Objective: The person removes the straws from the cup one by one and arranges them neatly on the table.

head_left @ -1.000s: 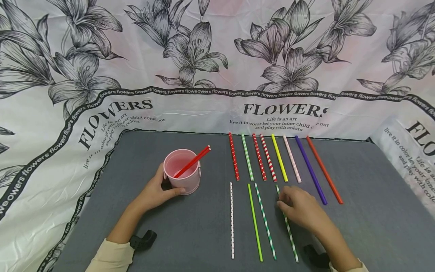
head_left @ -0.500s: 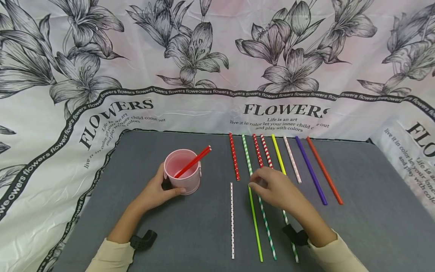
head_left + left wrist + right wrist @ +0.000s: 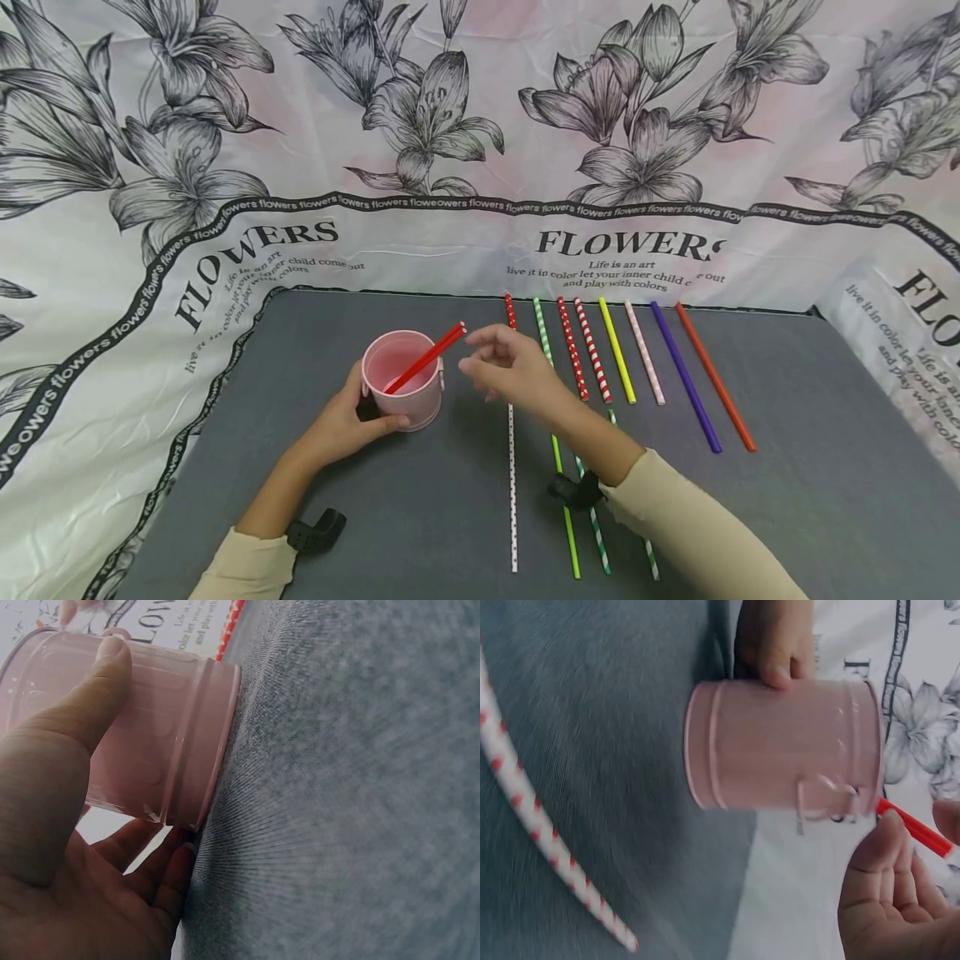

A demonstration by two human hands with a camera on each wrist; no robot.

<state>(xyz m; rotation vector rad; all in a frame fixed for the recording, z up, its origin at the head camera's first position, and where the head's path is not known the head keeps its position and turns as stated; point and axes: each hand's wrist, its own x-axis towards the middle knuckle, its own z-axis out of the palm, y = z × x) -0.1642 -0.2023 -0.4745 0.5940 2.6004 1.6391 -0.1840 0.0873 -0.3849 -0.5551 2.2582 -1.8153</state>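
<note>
My left hand (image 3: 360,417) grips a small pink bucket (image 3: 408,408) from its left side, thumb across the front and fingers behind. The bucket stands upright on the grey cloth. Inside it lean red straws (image 3: 423,360), seemingly two side by side, their upper ends past the right rim. Beside those ends my right hand (image 3: 517,367) hovers with loosely bent fingers and nothing between them. In the right wrist view the thumb (image 3: 881,836) appears close to the red straws; whether it touches them cannot be told. The left wrist view shows the left thumb (image 3: 101,690) against the bucket wall.
Right of the bucket, a back row holds several patterned and plain straws, among them a yellow straw (image 3: 617,350), a purple straw (image 3: 686,375) and an orange-red straw (image 3: 716,375). In front lie a white dotted straw (image 3: 513,492), a lime straw (image 3: 570,533) and green-striped straws, partly under my right arm.
My right hand has moved left, from above the green-striped straws across the rows to beside the red straws' ends. The left hand and the bucket have stayed in place.
</note>
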